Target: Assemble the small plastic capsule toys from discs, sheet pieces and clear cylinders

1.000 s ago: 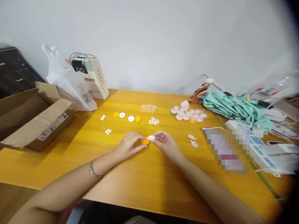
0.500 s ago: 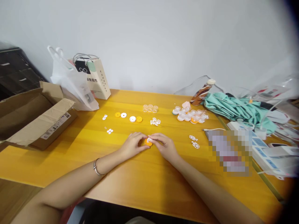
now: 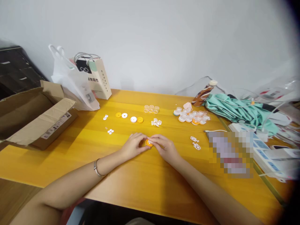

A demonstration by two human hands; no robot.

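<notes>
My left hand (image 3: 135, 145) is curled round a small orange ring-shaped cap (image 3: 148, 144), pinching its edge between thumb and forefinger just above the table. At the cap's opening, my right hand (image 3: 166, 147) has its thumb and fingertips pressed together on a small white plastic piece (image 3: 149, 141), partly hidden by them. Beyond the hands lie yellow discs (image 3: 118, 115) and white discs (image 3: 133, 119). White perforated pieces (image 3: 156, 122) form a small pile, with two more perforated pieces (image 3: 196, 146) to the right. Little white round parts (image 3: 110, 131) lie at the left.
Three clear cups (image 3: 151, 109) stand at the back, and several clear-topped capped containers (image 3: 187, 116) cluster right of them. A cardboard box (image 3: 42, 122), plastic bag (image 3: 72, 84) and paper bag (image 3: 103, 79) stand left. A bottle (image 3: 203, 93), teal folded fabric (image 3: 241, 107) and power strip (image 3: 260, 150) are right.
The white piece now sits lower, within the orange cap's rim, and my right fingertips have shifted slightly over it. My left hand keeps its hold. The view has moved very slightly.
</notes>
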